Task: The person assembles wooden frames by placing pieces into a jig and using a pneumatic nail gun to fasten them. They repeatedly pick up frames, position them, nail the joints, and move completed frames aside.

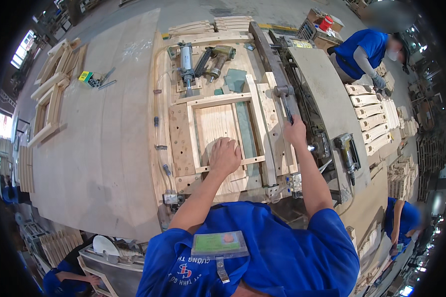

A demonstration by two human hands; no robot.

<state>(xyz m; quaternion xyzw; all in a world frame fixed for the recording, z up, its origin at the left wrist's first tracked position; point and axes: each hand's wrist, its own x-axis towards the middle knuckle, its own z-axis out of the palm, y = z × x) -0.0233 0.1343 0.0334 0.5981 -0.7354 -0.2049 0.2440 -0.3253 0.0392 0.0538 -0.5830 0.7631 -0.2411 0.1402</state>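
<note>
A pale wooden frame [218, 102] lies in a wooden jig on the bench in front of me. My left hand [226, 156] rests over the near rail [253, 160] of this frame, its fingers bent down around the rail. The fingertips are partly hidden. To the right, my right hand [296, 130] is closed on the handle of a hammer [284, 91]. The hammer's metal head points away from me, above the dark metal bar beside the jig. A loose-looking wooden strip [256, 116] runs along the frame's right side.
Beyond the frame are an air cylinder [186, 64] and a nail gun [218, 63]. Another air tool [347, 154] lies on the right-hand surface. A plywood table [104, 148] carries wooden frames [49, 106] and a small box [86, 76]. A co-worker [362, 54] bends over wooden parts [371, 121].
</note>
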